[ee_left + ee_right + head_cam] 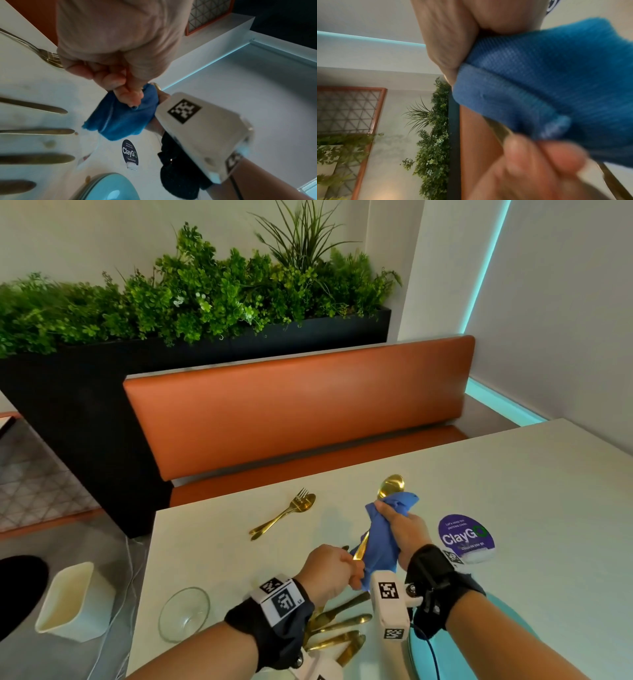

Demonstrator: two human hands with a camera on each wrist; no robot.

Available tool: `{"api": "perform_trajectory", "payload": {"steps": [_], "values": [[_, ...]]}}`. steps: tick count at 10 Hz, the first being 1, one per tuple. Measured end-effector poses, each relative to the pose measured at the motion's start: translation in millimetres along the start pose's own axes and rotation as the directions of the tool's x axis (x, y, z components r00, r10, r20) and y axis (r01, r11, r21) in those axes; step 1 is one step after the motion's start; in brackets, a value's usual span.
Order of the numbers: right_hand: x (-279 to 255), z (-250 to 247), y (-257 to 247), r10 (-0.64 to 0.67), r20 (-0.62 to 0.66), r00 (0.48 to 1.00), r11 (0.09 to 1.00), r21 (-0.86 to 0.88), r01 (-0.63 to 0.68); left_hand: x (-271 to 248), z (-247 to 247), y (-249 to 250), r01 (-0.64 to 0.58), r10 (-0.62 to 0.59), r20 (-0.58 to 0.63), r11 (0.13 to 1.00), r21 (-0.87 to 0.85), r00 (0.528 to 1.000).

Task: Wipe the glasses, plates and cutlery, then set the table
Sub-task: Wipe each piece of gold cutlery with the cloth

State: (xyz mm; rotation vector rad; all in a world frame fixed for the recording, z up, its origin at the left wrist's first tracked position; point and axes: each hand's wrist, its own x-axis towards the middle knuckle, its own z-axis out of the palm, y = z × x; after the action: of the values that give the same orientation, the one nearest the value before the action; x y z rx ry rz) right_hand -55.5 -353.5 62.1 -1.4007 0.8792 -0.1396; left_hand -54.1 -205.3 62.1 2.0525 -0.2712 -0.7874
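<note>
My left hand [330, 565] grips the handle end of a gold spoon [390, 486] held above the white table [513, 491]. My right hand [400, 525] grips a blue cloth [380, 546] folded round the spoon's shaft; only the bowl and a bit of handle show. In the right wrist view the blue cloth [547, 81] fills the frame, with the spoon handle [500, 129] running under it. A gold fork and spoon [287, 511] lie crossed farther out. Several gold cutlery pieces [339, 628] lie under my wrists. A clear glass [183, 613] stands near the left edge, and a teal plate [111, 189] sits close to me.
A purple ClayGo sticker [466, 537] is stuck on the table right of my hands. An orange bench [298, 405] runs along the far side, backed by a black planter [85, 405] of green plants. A white bin [75, 601] stands on the floor at the left.
</note>
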Motion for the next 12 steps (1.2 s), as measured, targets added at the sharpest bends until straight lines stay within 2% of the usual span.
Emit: {"api": "perform_trajectory", "payload": {"steps": [1,2,3,4,5,6,7,8,9,10,11,12], "values": [[-12,9,11,-0.012,0.127,0.992,0.997,-0.079,0.022,3,2,3,-0.038,0.041,-0.071,0.999,0.037,0.997],[-20,7,24,-0.029,0.199,0.980,0.994,-0.096,0.049,5,4,-1,-0.056,0.069,-0.106,0.991,0.121,0.992],[-22,0,31,-0.051,0.254,0.966,0.970,-0.217,0.108,5,13,-11,-0.012,0.019,-0.075,0.996,0.084,0.997],[-18,-6,31,-0.069,0.272,0.960,0.886,-0.426,0.184,4,16,-15,0.064,-0.064,0.056,0.998,0.002,0.996],[-14,-10,25,-0.070,0.286,0.956,0.837,-0.505,0.212,13,-2,-9,0.059,-0.067,0.085,0.993,0.101,0.994],[-14,-8,20,-0.008,0.358,0.934,0.790,-0.570,0.225,30,-21,1,-0.006,0.022,-0.153,0.995,0.104,0.988],[-15,3,16,0.025,0.411,0.911,0.716,-0.644,0.271,50,-21,9,0.014,-0.017,-0.159,1.000,-0.019,0.987],[-11,11,14,0.018,0.404,0.915,0.714,-0.645,0.271,69,-22,11,0.068,-0.078,-0.114,0.994,-0.084,0.990],[-3,16,13,0.040,0.421,0.906,0.707,-0.653,0.272,88,-26,5,0.098,-0.108,-0.132,0.992,-0.082,0.985],[7,21,7,0.059,0.432,0.900,0.636,-0.711,0.300,108,-34,2,0.127,-0.147,-0.167,0.984,-0.122,0.975],[17,18,4,0.074,0.409,0.909,0.587,-0.755,0.292,128,-56,0,0.170,-0.131,-0.322,0.981,0.096,0.938],[26,6,5,0.039,0.346,0.937,0.559,-0.785,0.267,153,-86,-15,0.228,-0.085,-0.343,0.887,0.402,0.935]]}}
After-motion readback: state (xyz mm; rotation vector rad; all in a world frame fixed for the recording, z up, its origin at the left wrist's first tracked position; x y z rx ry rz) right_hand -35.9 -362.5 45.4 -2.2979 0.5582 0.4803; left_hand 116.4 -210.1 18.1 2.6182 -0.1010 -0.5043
